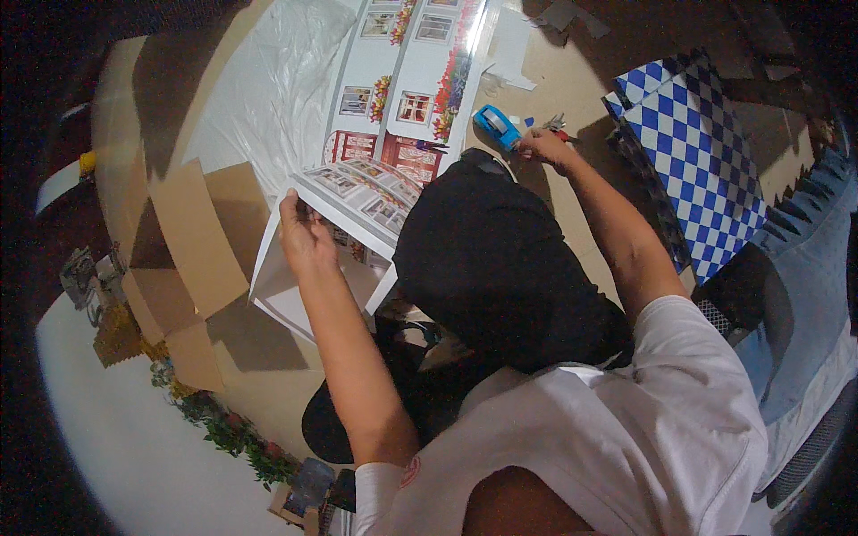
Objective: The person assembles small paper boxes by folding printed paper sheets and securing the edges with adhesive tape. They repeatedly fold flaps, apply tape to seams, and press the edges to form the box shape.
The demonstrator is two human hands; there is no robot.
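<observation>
My left hand (308, 237) grips the upper edge of a white open-sided box (365, 221) covered with paper printed with house windows and flowers. The thumb and fingers close over its rim, and the box tilts beside my knee. Out to the right, my right hand (543, 148) is closed at the near end of a blue tape dispenser (497, 128), low over the floor; its fingertips are partly hidden. A large printed sheet (393, 76) with windows, red doors and flowers lies ahead of the box. Small scissors or pliers with dark handles (431, 146) rest on that sheet.
An opened brown cardboard box (201, 246) stands at the left, near a clear plastic sheet (273, 89). Blue-and-white checkered bag (693, 161) sits at the right. Metal tools with a red part (561, 132) lie beyond my right hand. Green plants (237, 438) line the lower left.
</observation>
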